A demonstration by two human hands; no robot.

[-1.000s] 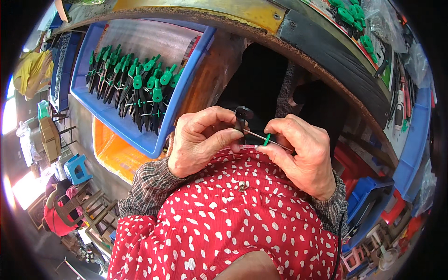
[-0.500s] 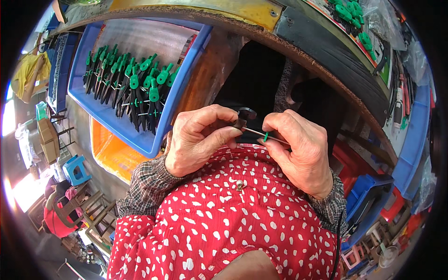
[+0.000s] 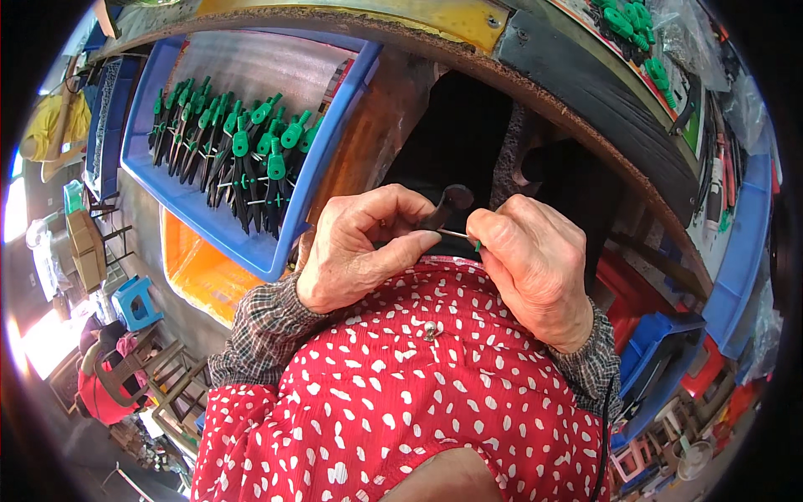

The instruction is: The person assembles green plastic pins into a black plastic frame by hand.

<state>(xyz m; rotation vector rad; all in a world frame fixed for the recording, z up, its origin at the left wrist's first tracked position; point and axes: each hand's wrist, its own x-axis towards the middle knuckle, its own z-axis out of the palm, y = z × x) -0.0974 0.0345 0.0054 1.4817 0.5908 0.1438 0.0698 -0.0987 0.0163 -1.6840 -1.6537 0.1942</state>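
Observation:
Just above my lap, my left hand (image 3: 364, 247) pinches a small dark part with a rounded end (image 3: 457, 199) between thumb and fingers. A thin metal rod (image 3: 453, 233) runs from this part across to my right hand (image 3: 539, 259), whose thumb and forefinger are closed on it. A small green piece (image 3: 478, 246) peeks out at the right fingertips, mostly covered by them. To the left, a blue plastic bin (image 3: 288, 226) holds rows of black tools with green ends (image 3: 241, 144) and thin metal crosspieces.
A worn workbench edge (image 3: 585, 125) curves across in front of me. More green pieces (image 3: 623, 23) and clear plastic bags (image 3: 690, 38) lie on it at the right. Under the blue bin is an orange crate (image 3: 196, 272). A blue stool (image 3: 136, 303) stands farther left.
My right hand has shifted slightly left along the rod, closer to my left hand, and now covers most of the green piece. The dark part has tilted, showing more of its rounded end.

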